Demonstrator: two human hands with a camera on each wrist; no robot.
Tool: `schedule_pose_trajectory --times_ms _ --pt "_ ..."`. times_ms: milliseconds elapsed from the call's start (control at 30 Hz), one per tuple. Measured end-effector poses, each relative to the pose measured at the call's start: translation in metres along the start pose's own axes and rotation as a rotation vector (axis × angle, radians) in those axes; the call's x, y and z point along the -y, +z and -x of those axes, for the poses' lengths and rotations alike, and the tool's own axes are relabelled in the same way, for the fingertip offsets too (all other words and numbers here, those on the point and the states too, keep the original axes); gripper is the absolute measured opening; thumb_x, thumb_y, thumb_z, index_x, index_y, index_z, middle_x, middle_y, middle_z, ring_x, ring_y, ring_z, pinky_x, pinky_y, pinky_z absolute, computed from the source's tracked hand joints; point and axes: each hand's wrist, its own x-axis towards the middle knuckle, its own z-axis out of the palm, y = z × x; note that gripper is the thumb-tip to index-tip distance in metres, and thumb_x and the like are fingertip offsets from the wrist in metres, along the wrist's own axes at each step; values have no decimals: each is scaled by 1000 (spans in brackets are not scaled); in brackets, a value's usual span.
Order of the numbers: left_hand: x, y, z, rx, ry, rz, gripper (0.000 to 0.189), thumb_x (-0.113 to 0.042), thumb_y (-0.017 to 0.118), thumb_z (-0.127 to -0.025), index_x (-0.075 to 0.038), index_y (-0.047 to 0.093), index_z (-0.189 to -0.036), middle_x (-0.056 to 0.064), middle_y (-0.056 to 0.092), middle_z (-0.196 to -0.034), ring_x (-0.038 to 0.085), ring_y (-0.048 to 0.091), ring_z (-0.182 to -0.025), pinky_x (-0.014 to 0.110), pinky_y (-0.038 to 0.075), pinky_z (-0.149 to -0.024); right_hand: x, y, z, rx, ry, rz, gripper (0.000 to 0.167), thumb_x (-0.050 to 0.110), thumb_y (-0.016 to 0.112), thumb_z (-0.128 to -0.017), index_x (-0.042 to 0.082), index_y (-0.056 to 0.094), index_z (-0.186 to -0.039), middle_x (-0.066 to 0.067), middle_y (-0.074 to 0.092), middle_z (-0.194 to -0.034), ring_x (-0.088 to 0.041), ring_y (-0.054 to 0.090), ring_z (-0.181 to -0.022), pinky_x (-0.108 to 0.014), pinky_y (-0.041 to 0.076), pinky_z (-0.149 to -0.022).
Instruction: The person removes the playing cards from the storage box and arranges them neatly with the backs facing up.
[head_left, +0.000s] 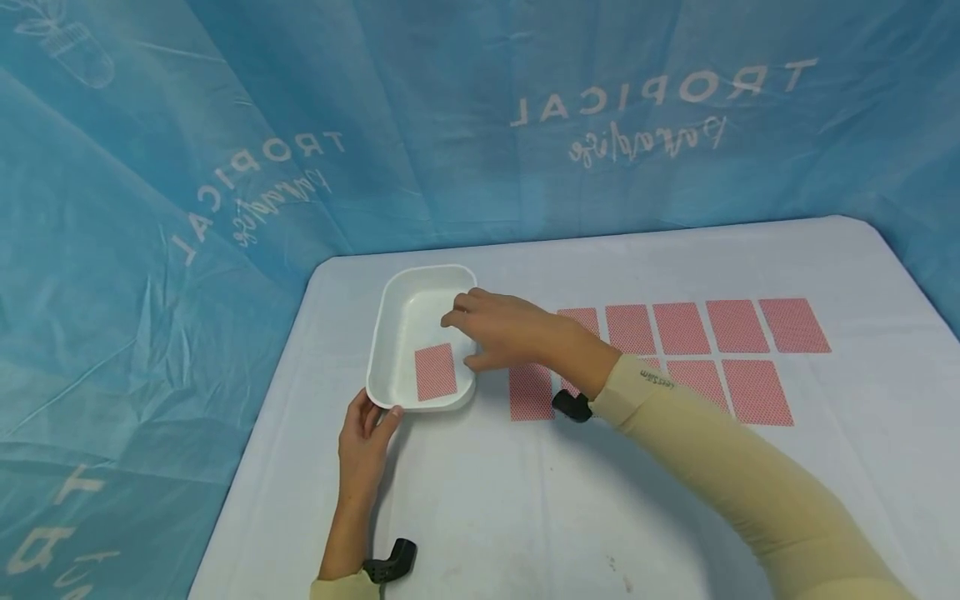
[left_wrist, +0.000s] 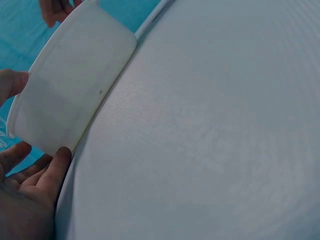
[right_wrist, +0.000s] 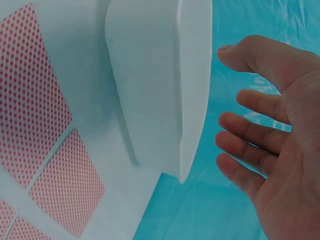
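A white plastic tray stands at the left of the table, with one red-patterned playing card lying face down inside. My left hand grips the tray's near left corner. In the left wrist view its thumb is at the rim and the other fingers lie along the lower wall. Over the tray's right side hovers my right hand, fingers apart and slightly bent. The right wrist view shows nothing between those fingers, which are above the rim.
Right of the tray, red-backed cards lie face down in two rows; my right forearm hides some of them. The white-covered table meets a blue printed curtain at the back and left.
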Motion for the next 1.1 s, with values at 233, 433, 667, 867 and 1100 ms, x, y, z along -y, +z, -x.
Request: schedule_pose_trajectory --times_ms 233,433,667,867,1100 --pt "1 0 0 -17 -7 -23 71 -38 71 -87 -17 37 -146 -3 47 -140 11 45 -128 18 45 -94 10 7 -16 38 -10 20 62 34 70 -82 14 50 -137 1 51 -123 -13 44 -111 -26 46 -92" --pt "3 1 -3 -23 -7 -31 71 -39 71 -87 -16 38 -145 -1 46 -141 13 45 -129 18 45 -94 15 16 -27 83 3 16 63 35 72 -83 15 50 -138 2 50 -123 -14 44 -113 -27 46 -92" --pt "3 1 -3 -9 6 -5 70 -36 71 -88 -15 37 -146 1 46 -141 15 45 -129 19 46 -94 17 31 -38 112 13 9 71 37 78 -79 15 49 -139 0 50 -125 -14 43 -114 -27 45 -93" --pt "3 1 -3 -10 3 4 69 -34 71 -88 -16 38 -145 0 46 -140 14 45 -128 18 46 -94 21 42 -49 168 22 13 73 39 79 -77 14 49 -139 -2 48 -125 -16 42 -114 -29 44 -94" --pt "2 1 -1 -8 -14 13 67 -31 71 -89 -14 38 -145 4 46 -141 19 44 -130 18 45 -93 31 57 -62 211 19 68 71 42 77 -76 14 50 -135 -3 48 -123 -17 43 -110 -31 45 -91"
